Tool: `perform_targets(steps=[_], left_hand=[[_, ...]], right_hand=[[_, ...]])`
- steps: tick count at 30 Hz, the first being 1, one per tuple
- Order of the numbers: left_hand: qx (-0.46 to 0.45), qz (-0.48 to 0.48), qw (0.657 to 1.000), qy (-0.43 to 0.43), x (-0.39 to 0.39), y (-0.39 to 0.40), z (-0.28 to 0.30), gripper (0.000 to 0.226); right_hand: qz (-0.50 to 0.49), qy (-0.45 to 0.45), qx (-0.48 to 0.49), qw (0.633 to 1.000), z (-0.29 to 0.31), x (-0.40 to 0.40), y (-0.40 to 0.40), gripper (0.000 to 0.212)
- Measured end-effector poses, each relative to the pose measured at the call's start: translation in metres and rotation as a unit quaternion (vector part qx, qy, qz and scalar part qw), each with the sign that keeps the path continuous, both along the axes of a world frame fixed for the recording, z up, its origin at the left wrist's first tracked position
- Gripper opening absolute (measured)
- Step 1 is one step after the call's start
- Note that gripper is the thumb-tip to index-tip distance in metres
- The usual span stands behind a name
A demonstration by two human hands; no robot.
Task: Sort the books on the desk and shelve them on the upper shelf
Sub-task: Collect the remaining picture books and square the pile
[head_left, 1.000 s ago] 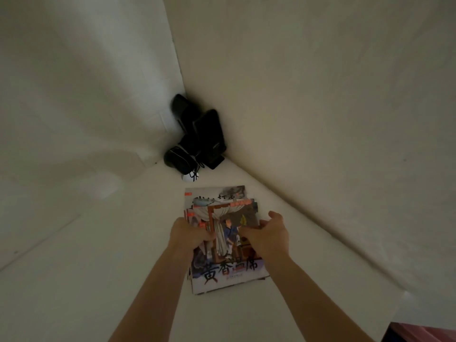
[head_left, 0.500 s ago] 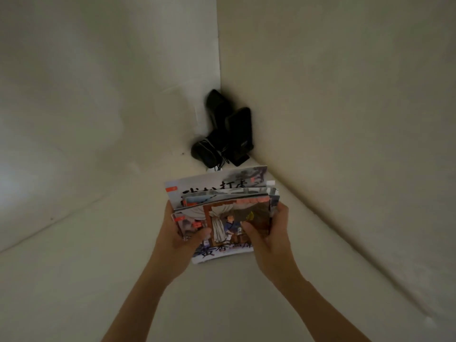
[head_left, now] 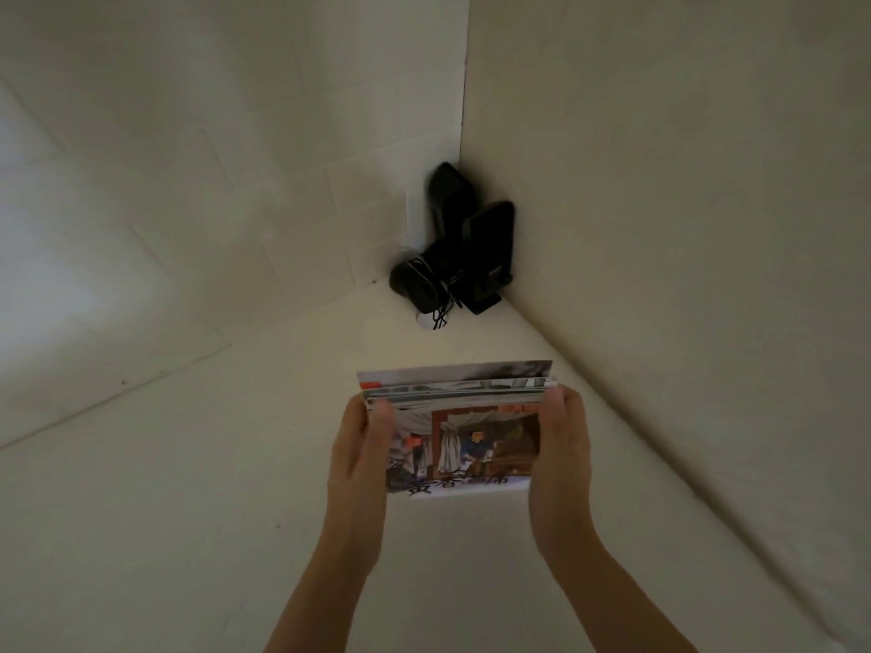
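The books (head_left: 459, 431) form a thin stack of illustrated picture books, the top cover showing a curtained room and black Chinese characters. The stack is tilted, far edges fanned slightly, above the white shelf (head_left: 212, 511).

Probably a home study nook: white shelf corner (head_left: 283, 464), black speakers (head_left: 485, 256).

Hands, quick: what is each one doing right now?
Left hand: holds the left edge of the books.
Right hand: holds their right edge.
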State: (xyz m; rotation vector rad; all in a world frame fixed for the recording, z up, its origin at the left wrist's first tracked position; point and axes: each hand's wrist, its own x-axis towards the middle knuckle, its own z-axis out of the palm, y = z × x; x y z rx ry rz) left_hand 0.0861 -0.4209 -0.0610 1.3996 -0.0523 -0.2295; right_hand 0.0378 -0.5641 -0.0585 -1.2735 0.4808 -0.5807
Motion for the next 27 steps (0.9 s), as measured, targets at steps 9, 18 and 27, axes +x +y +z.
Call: perform_targets(steps=[9, 18, 27], left_hand=[[0.005, 0.179, 0.979, 0.102, -0.001, -0.039, 0.018, 0.019], [0.019, 0.132, 0.991, 0.022, -0.005, -0.036, 0.013, 0.019], [0.142, -0.081, 0.981, -0.103, -0.003, 0.002, -0.034, 0.070]], right_hand=[[-0.080, 0.125, 0.004, 0.989, 0.011, 0.019, 0.008, 0.038], [-0.005, 0.079, -0.013, 0.997, 0.005, 0.005, 0.004, 0.030], [0.167, 0.069, -0.152, 0.972, -0.035, -0.025, -0.014, 0.063]])
